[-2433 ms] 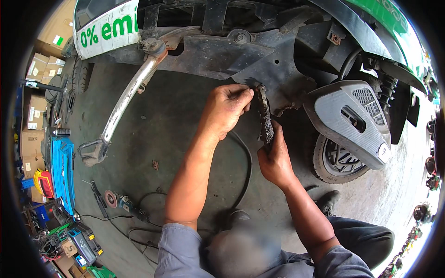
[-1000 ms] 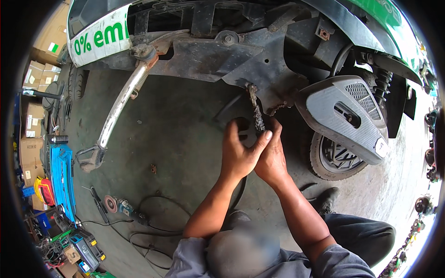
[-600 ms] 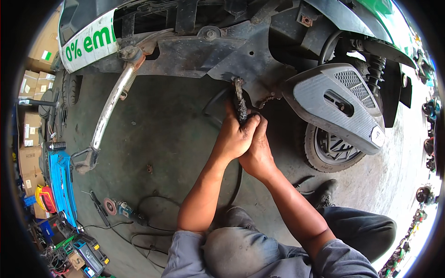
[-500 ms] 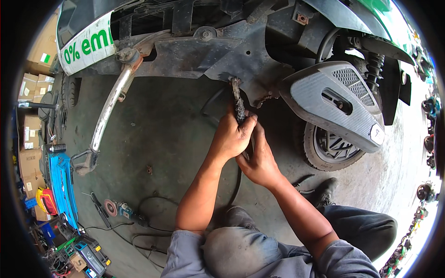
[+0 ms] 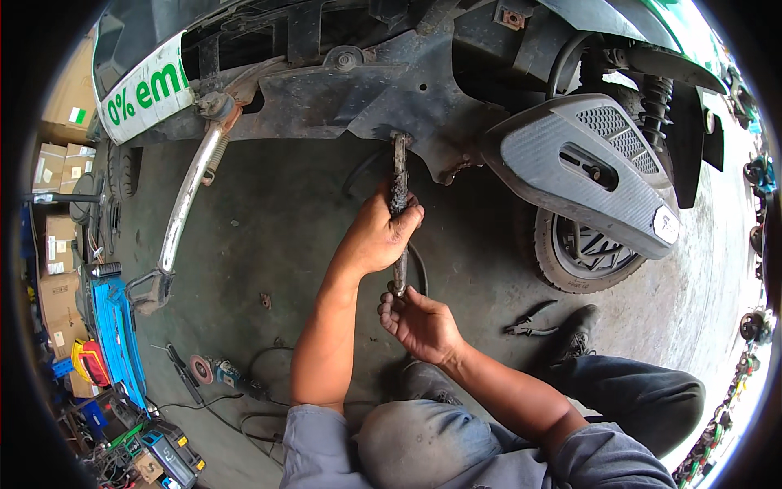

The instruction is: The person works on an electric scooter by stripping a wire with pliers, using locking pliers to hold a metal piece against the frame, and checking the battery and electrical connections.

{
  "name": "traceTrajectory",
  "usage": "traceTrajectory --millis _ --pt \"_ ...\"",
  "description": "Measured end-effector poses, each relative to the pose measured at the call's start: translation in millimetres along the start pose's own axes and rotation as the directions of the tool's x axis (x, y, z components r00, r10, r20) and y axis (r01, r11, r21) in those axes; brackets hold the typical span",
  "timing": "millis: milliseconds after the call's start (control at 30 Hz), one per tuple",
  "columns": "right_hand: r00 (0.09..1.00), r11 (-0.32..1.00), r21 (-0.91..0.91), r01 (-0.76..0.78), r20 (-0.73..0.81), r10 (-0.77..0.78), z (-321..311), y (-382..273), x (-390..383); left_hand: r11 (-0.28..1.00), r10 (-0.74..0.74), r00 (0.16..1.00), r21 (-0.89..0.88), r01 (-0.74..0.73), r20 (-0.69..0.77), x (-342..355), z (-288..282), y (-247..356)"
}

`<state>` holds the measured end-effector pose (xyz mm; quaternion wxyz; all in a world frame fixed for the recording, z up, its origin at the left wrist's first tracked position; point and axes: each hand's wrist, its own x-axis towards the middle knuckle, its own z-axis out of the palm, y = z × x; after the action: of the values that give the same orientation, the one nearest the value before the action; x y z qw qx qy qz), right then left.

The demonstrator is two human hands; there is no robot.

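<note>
A dark, grime-crusted rod (image 5: 399, 173) runs from the lower edge of the scooter's black frame plate (image 5: 326, 102) toward me. My left hand (image 5: 380, 230) is wrapped round its middle. At the rod's near end, my right hand (image 5: 419, 323) has its thumb and curled fingers closed on the tip. A black cable or hose (image 5: 421, 273) curves just behind the rod, close to both hands. What joins the rod to the plate is too small to make out.
The scooter's grey side cover (image 5: 582, 175) and wheel (image 5: 582, 253) stand to the right. A silver side stand (image 5: 191, 200) juts out at left. Pliers (image 5: 531, 319) lie near my shoe. An angle grinder (image 5: 220, 373) with its cord, tools and cardboard boxes (image 5: 61, 244) fill the left side.
My right hand has drawn back toward me, away from my left hand, to the rod's near end. More of the rod shows now. My left hand keeps its hold.
</note>
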<state>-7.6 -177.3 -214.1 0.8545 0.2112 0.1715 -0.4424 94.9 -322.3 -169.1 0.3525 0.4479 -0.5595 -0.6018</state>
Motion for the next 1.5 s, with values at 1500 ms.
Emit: traceTrajectory --millis 1500 --pt "0.722 0.233 -0.895 0.380 0.130 -0.679 16.5 7.4 33.3 0.997 -0.011 0.997 0.075 0.005 0.082 1.3 -15.7 2.0"
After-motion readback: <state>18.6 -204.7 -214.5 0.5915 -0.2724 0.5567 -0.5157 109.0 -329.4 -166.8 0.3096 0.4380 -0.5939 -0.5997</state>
